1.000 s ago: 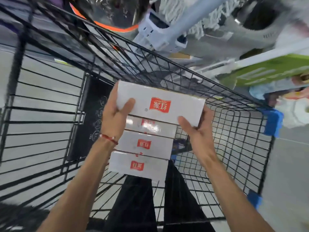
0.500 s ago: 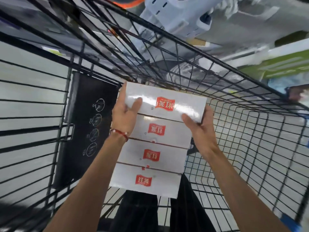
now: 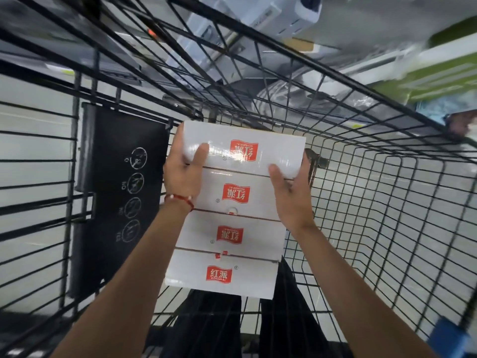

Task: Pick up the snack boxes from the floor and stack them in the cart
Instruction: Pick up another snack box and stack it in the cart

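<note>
Several white snack boxes with red labels lie side by side in a row inside the black wire cart [image 3: 387, 202]. The farthest box [image 3: 245, 148] is held at both ends: my left hand [image 3: 184, 171] grips its left end with the thumb on top, and my right hand [image 3: 290, 187] grips its right end, thumb on top. It sits against the second box [image 3: 233, 195]. Nearer to me lie a third box [image 3: 229, 235] and a fourth box [image 3: 222, 273]. A red string circles my left wrist.
A black plastic panel [image 3: 116, 182] with round warning symbols hangs on the cart's left wall. Beyond the cart's far wall lie a pale mop head [image 3: 258, 16] and green packaging [image 3: 438, 71]. Grey floor shows through the mesh, and my dark trousers [image 3: 211, 326] below.
The held box has come down into the cart and now lies level with the row, against the second box. The view has dropped deeper into the cart.
</note>
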### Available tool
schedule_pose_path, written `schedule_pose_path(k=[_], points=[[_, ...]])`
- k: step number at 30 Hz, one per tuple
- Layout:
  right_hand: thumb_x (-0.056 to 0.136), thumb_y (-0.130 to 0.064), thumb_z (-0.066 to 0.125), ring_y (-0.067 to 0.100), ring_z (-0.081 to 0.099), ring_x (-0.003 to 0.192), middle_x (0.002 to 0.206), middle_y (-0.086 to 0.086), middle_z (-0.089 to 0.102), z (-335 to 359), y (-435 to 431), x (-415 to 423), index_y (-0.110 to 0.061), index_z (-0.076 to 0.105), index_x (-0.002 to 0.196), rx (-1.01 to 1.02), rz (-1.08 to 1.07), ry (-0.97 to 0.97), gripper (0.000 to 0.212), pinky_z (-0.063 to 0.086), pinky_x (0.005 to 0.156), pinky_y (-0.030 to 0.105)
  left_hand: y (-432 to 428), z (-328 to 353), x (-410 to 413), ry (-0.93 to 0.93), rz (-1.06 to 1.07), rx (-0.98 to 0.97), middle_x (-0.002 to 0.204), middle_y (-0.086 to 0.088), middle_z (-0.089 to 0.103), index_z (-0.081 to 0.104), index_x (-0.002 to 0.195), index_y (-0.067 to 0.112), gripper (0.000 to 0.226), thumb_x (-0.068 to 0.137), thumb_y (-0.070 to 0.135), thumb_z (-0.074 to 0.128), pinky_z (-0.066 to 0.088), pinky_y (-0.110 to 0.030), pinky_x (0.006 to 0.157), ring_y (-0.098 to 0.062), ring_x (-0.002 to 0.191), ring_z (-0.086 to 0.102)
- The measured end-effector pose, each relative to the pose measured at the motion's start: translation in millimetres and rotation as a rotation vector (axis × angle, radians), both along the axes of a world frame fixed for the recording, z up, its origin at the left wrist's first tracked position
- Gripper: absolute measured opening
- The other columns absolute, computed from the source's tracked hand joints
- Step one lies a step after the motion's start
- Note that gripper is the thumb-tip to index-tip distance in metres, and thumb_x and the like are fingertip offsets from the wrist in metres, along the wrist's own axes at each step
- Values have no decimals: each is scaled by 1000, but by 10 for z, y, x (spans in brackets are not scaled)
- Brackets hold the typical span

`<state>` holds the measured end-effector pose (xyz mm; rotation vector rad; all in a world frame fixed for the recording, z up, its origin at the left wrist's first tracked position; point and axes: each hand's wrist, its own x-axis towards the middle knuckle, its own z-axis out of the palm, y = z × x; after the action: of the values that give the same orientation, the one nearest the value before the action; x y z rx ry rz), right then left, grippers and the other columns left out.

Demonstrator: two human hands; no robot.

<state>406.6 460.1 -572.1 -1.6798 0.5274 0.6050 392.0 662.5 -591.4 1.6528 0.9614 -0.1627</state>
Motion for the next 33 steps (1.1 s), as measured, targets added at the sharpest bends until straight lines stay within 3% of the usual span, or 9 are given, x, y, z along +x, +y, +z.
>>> schedule_pose_path(k=[3, 10, 14, 17, 21, 23, 26, 30, 33], points=[[106, -22, 60, 13, 73, 114, 136, 3, 66, -38, 23, -46, -18, 26, 159, -29, -3, -20, 63, 63, 88, 31, -11, -33, -38, -31, 39, 90, 126, 6, 67, 48, 149, 25, 59, 95, 34, 69, 58, -30, 94, -7, 113, 66], [107, -20, 59, -3, 74, 93, 108, -20, 71, 11, -68, -30, -27, 43, 151, -79, 48, 40, 47, 60, 75, 20, -32, 53, -45, 27, 64, 100, 125, 1, 68, 56, 141, 19, 51, 92, 10, 69, 56, -25, 97, -12, 109, 67], [105, -18, 57, 12, 69, 111, 119, -8, 74, 187, -164, -154, -23, 65, 133, -95, -9, 65, 30, 55, 100, 36, -172, 298, -252, 69, 66, 142, 119, 12, 64, 53, 144, 19, 55, 92, 3, 65, 51, -21, 100, -2, 104, 62], [107, -13, 55, 4, 65, 113, 126, -8, 70, 446, -281, -326, -14, 66, 134, -28, -49, 78, 29, 48, 99, 20, -314, 519, -466, 77, 99, 158, 150, 0, 50, 47, 150, 17, 58, 95, 6, 63, 40, -30, 115, -16, 135, 50], [107, -8, 54, -23, 61, 87, 104, -25, 67, 836, -572, -642, -28, 70, 111, 32, -92, 75, 26, 43, 74, -3, -654, 864, -736, 45, 46, 103, 148, 1, 51, 49, 146, 16, 52, 97, 3, 61, 41, -25, 102, -16, 131, 50], [107, -13, 56, -22, 60, 97, 112, -21, 68, 998, -709, -833, -29, 69, 113, 50, -94, 48, 22, 45, 80, 1, -852, 1038, -879, 25, 0, 75, 140, 0, 56, 54, 141, 14, 46, 97, 1, 60, 43, -27, 100, -15, 123, 52], [105, -20, 61, 4, 64, 120, 126, -10, 70, 1253, -985, -1211, -23, 68, 131, 69, -199, -20, 27, 47, 106, 22, -1222, 1363, -1112, -22, -108, 36, 130, 0, 61, 58, 134, 12, 38, 98, 1, 58, 46, -30, 101, -16, 115, 56], [104, -22, 65, 4, 66, 116, 119, -12, 71, 1641, -1397, -1706, -22, 69, 128, 97, -306, -73, 25, 48, 107, 24, -1690, 1807, -1421, -126, -250, 9, 123, 1, 66, 63, 122, 19, 32, 96, -1, 59, 47, -16, 87, -11, 104, 63], [102, -18, 67, 10, 70, 115, 114, -8, 75, 1896, -1722, -2052, -17, 72, 122, 134, -422, -133, 21, 52, 106, 28, -2088, 2157, -1668, -186, -349, -5, 122, -1, 68, 65, 116, 23, 31, 97, 0, 58, 47, -20, 91, -7, 105, 64]])
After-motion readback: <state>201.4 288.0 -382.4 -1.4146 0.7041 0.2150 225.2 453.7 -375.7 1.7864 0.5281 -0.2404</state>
